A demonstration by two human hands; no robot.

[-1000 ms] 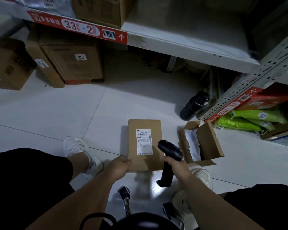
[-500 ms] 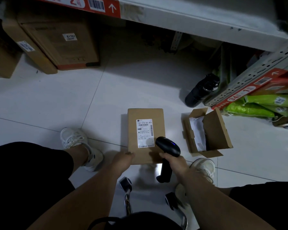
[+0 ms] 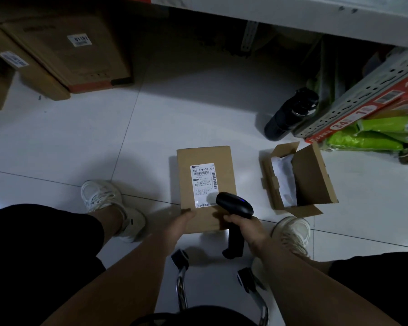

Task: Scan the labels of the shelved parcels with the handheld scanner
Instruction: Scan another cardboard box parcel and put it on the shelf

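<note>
Flat brown cardboard parcel [image 3: 204, 184] lies face up on the white tiled floor [image 3: 80, 142], its white printed label [image 3: 203, 184] uppermost. The left hand [image 3: 178, 225] holds the parcel's near left corner, thumb on the top face; the other fingers are hidden beneath the edge. Directly right of that grip, the right hand [image 3: 245, 228] is wrapped around the handle of the black handheld scanner [image 3: 234, 204]. The scanner's head sits over the label's lower right corner, with a small blue light showing on its top. The handle's butt projects below the fist.

Right of the scanner hand, apart from the parcel, an open brown cardboard box [image 3: 309, 180] with white paper inside sits on the floor. Beyond it, a black bottle [image 3: 290, 114] lies against the grey perforated shelf upright [image 3: 363, 95], with green bags [image 3: 372, 135] to its right. Far left of the holding hand, large brown cartons [image 3: 64, 50] stand under the shelf.
</note>
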